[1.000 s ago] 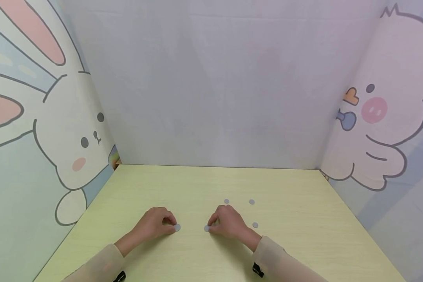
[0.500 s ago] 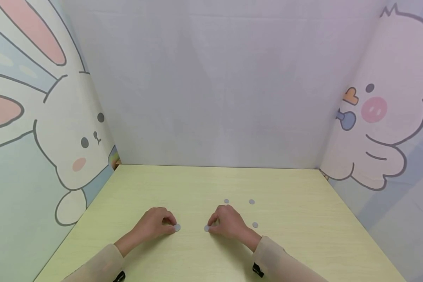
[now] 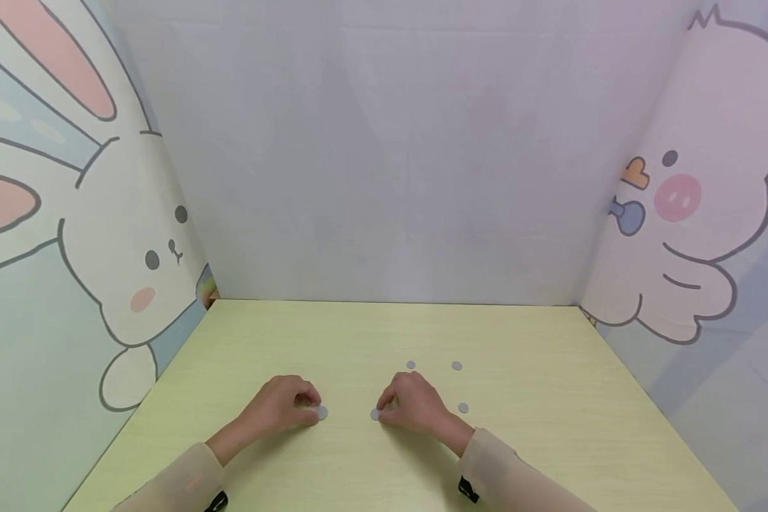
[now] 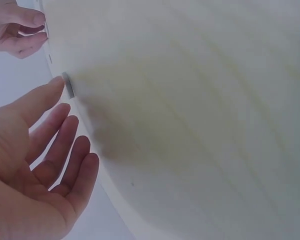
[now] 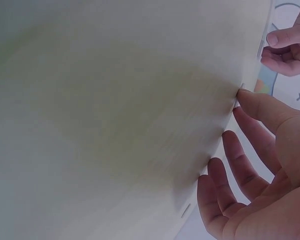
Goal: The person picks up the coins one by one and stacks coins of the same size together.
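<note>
Five-fingered and bare, my left hand [image 3: 280, 407] rests low over the table, pinching a small grey coin [image 3: 323, 412] at its edge between thumb and index finger. Opposite it, my right hand [image 3: 416, 404] holds a second grey coin [image 3: 374, 414] the same way. Both coins lie flat on the tabletop, a short gap apart. In the left wrist view the thumb touches the rim of its coin [image 4: 68, 86]. The right wrist view has thumb and index finger at the two ends of the other coin [image 5: 236, 103], seen edge-on.
Beyond my right hand lie a coin [image 3: 411, 365] and another coin [image 3: 457, 366]; one more coin [image 3: 464, 408] is beside the right wrist. The pale wooden table [image 3: 333, 334] ends at a grey-white back curtain [image 3: 384, 178]. Cartoon-printed cloths hang at both sides.
</note>
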A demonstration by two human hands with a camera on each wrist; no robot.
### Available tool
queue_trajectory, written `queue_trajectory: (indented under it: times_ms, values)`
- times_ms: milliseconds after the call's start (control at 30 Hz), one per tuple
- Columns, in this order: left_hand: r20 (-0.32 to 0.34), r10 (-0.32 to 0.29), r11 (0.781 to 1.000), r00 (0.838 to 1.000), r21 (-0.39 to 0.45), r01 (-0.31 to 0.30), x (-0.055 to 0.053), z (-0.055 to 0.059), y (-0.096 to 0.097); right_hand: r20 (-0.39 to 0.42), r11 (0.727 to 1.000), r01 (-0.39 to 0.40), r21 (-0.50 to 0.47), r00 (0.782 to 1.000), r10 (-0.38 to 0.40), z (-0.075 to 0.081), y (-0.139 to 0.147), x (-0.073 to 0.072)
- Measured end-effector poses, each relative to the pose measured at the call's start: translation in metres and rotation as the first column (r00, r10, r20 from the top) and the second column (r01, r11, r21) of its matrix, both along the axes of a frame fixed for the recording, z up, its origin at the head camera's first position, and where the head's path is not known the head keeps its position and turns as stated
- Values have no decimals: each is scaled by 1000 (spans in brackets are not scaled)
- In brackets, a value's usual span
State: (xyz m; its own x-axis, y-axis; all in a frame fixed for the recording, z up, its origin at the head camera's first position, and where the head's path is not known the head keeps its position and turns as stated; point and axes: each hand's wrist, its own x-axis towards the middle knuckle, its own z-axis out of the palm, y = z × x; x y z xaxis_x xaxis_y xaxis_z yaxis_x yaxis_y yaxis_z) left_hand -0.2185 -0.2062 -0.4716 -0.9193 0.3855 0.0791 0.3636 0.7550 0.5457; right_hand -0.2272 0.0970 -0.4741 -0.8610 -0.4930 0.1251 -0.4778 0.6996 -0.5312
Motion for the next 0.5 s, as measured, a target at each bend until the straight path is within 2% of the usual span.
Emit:
queue_trajectory:
  times_ms: [167,367,500]
  values:
    - [-16,18,1000,1000,-12,-18,-3,2,9,-6,1000,1,1,1000,-1,1,0,0]
    - [-87,5,1000,996,-26,-7,-6,5,24,-14,1000,4,10,1000,-4,-2,0,-1]
    - [-100,-4,1000,995,-16,3,-6,6,35,-16,1000,12,16,1000,-12,-4,0,-2]
